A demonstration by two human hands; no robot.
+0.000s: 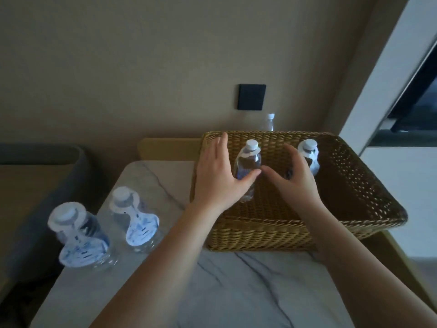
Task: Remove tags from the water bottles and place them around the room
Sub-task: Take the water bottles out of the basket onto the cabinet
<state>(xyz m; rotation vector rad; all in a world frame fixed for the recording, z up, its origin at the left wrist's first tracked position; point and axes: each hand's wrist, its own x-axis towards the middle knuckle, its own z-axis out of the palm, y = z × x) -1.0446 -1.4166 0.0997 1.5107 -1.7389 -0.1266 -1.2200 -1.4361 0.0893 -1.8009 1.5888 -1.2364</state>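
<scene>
Two bare hands reach into a brown woven wicker basket (354,185) on a pale marble-patterned table (236,292). Left hand (217,176) is spread open, fingers apart, its thumb touching the side of a clear plastic water bottle with a white cap (248,169) that stands upright in the basket. Right hand (298,178) is also open, palm down, fingers loosely curved and clamped on nothing — it hovers between that bottle and a second capped bottle (308,155) standing to the right, near the basket's far wall. Each basket bottle carries a white paper tag at its neck.

Left of the basket, on the table's near-left part, stand two more clear bottles — the nearer one (78,235) and the farther one (136,218) — both blurred, each with a white-and-blue tag hung from the neck. Behind the basket, another bottle top (269,121) shows against the beige wall, below a black square wall plate (251,97). At the far left sits a grey upholstered seat (42,166).
</scene>
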